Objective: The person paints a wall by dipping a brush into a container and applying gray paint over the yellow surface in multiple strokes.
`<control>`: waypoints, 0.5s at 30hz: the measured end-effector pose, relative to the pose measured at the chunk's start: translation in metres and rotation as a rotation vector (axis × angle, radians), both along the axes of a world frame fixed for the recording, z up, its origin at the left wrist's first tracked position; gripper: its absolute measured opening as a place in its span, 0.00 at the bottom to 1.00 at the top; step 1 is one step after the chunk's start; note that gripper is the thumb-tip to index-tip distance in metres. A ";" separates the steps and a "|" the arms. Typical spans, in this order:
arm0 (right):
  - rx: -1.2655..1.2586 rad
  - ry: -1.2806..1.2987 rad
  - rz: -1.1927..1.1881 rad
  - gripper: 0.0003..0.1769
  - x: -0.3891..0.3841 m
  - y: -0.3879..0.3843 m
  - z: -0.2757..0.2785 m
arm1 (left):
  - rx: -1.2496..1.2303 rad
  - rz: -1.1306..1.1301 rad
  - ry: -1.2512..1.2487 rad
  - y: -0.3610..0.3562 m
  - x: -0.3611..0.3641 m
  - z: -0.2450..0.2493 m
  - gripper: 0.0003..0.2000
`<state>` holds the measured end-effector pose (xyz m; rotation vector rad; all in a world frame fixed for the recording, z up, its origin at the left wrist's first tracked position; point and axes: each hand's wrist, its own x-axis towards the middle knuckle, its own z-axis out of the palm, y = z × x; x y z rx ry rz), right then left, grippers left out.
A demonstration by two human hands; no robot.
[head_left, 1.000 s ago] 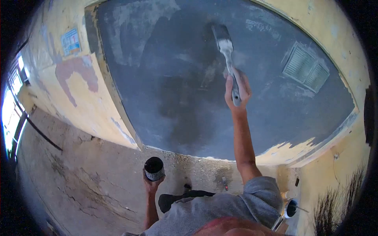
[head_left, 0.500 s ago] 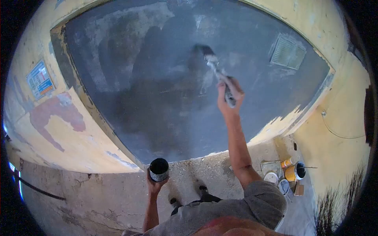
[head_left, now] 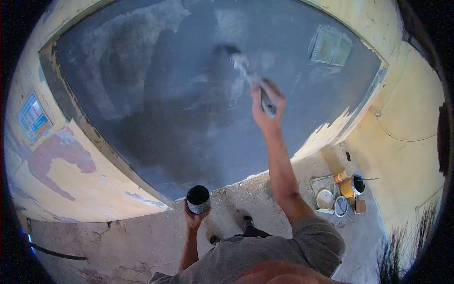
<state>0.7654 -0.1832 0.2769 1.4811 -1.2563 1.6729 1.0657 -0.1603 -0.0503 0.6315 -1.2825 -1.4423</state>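
Note:
My right hand (head_left: 268, 104) is closed round the handle of a paintbrush (head_left: 246, 70), raised in front of a wall panel covered in dark grey paint (head_left: 179, 109). The dark bristles, blurred by motion, meet the panel's upper middle. Down near the panel's lower edge, my left hand (head_left: 194, 219) grips a paint can (head_left: 198, 200) from below and the side. The can is upright, its inside dark and its outer side spotted with paint.
A pale vent grille (head_left: 331, 46) sits in the panel's upper right. Yellow peeling wall (head_left: 109, 175) surrounds the panel. On the floor at the right stand a yellow bucket (head_left: 347, 188), a white tub (head_left: 325, 199) and other containers. A cable (head_left: 402, 139) hangs on the right wall.
The view has turned slightly, so the wall and floor containers sit further left. My right hand still holds the brush against the panel; my left hand keeps the can.

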 end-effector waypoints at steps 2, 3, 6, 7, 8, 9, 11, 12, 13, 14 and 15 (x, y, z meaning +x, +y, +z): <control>-0.137 0.108 -0.042 0.11 0.000 -0.006 0.046 | -0.008 -0.027 -0.139 -0.004 -0.004 -0.009 0.34; -0.181 0.141 -0.053 0.11 0.000 -0.016 0.063 | -0.016 -0.055 -0.142 -0.005 -0.008 -0.008 0.34; -0.092 0.112 0.029 0.11 -0.007 -0.043 0.053 | -0.037 -0.082 -0.163 -0.008 -0.019 0.000 0.33; -0.116 0.152 0.040 0.11 -0.008 -0.052 0.031 | -0.041 -0.083 -0.177 -0.006 -0.021 0.002 0.33; -0.140 0.192 0.052 0.10 -0.007 -0.055 0.004 | -0.042 -0.085 -0.180 -0.004 -0.020 0.003 0.33; -0.046 0.097 0.030 0.10 -0.002 -0.046 -0.022 | 0.021 -0.114 -0.147 -0.003 -0.020 0.005 0.33; 0.041 0.005 0.018 0.09 0.003 -0.030 -0.040 | 0.077 -0.134 -0.113 -0.005 -0.020 0.001 0.33; 0.035 -0.040 0.045 0.09 -0.001 -0.018 -0.039 | 0.086 -0.107 -0.061 -0.004 -0.017 -0.009 0.33; 0.024 -0.082 0.070 0.09 -0.004 -0.009 -0.033 | 0.089 -0.081 -0.007 -0.006 -0.016 -0.018 0.33; -0.046 -0.039 0.033 0.09 -0.008 -0.003 -0.009 | 0.080 -0.084 -0.008 -0.012 -0.017 -0.027 0.33; -0.110 0.000 -0.006 0.08 -0.012 0.001 0.017 | 0.129 -0.087 0.001 -0.015 -0.014 -0.039 0.33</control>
